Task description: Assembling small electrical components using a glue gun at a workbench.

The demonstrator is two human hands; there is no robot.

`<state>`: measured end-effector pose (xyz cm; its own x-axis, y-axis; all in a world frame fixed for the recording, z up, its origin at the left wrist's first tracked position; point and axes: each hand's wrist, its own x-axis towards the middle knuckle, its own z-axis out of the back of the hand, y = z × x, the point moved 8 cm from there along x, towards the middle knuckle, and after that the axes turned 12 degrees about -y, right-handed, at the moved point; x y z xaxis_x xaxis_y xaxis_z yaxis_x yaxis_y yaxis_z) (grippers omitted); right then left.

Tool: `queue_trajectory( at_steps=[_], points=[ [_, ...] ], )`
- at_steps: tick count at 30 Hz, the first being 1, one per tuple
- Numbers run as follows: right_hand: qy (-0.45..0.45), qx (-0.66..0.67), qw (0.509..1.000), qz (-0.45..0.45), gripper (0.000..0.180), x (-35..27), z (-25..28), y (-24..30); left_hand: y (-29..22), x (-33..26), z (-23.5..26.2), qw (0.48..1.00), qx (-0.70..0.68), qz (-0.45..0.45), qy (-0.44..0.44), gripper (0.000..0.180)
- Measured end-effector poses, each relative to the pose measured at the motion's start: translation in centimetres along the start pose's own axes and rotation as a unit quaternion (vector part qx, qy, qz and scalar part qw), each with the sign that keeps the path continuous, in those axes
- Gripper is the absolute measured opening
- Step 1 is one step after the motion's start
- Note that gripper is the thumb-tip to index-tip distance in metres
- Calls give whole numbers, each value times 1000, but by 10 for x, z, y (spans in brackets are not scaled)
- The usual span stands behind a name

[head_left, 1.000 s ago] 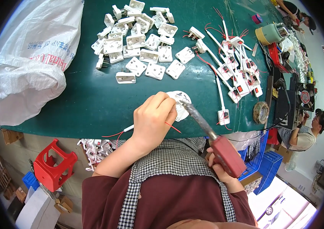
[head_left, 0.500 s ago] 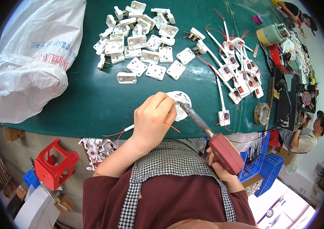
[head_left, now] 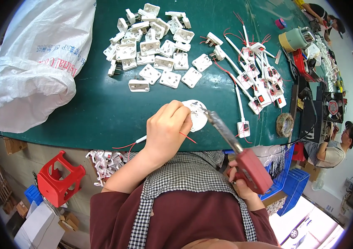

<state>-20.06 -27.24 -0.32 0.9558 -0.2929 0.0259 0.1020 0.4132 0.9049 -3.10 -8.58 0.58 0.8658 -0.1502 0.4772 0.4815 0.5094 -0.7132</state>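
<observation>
My left hand [head_left: 167,129] presses down on a white plug part with red and white wires [head_left: 196,115] at the near edge of the green table [head_left: 89,103]. My right hand [head_left: 241,182] grips the red handle of a soldering iron [head_left: 243,153], whose metal tip reaches the white part beside my left fingers. A red wire trails out under my left hand toward the table edge.
A heap of white plug shells [head_left: 153,45] lies at the far middle. Wired white parts with red leads [head_left: 259,79] spread to the right. A big white plastic bag [head_left: 35,62] fills the left. A tape roll [head_left: 285,124], a small fan [head_left: 333,106], a red stool [head_left: 58,178] and a seated person [head_left: 334,145] are nearby.
</observation>
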Motion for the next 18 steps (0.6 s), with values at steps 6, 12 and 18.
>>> queue_trajectory(
  at_steps=[6, 12, 18],
  points=[
    [-138, 269, 951, -66, 70, 2, 31, -6, -5, 0, -5, 1000, -17, -5, 13, 11],
    [-340, 500, 795, -41, 48, -15, 123, -65, 3, 0, 0, 998, -17, 52, 25, 8],
    [-435, 593, 671, -98, 33, -43, 154, -170, 4, -1, 2, 999, -9, 39, 31, 9]
  ],
)
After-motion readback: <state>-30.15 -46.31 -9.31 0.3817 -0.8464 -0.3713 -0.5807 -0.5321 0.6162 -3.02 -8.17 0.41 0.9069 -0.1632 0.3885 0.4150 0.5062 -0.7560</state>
